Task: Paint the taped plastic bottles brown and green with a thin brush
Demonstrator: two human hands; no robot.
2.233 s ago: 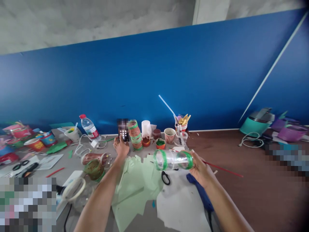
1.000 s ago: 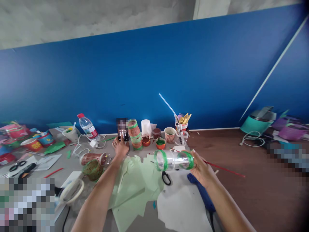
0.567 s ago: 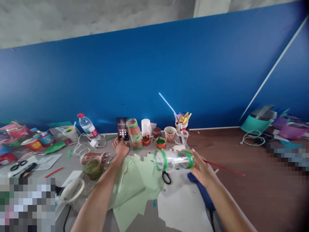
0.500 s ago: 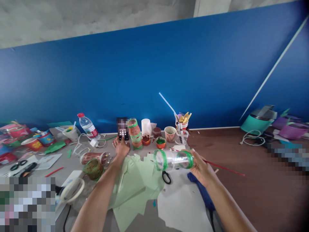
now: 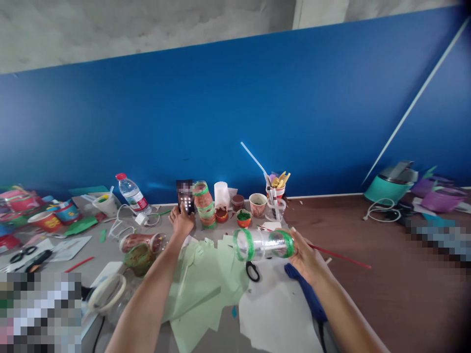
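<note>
My R hand [image 5: 306,259]'s gripping 1 clear bottle [image 5: 262,245] sideways rn, L hand [image 5: 183,224] at phone [image 5: 187,197], can't tell if it's gripping tbh.

Under moderate light, pale glare marked the blue panel [image 5: 221,117] beyond the hands [image 5: 183,223]; the cups [image 5: 47,223] far left looked stretched and soft.
</note>
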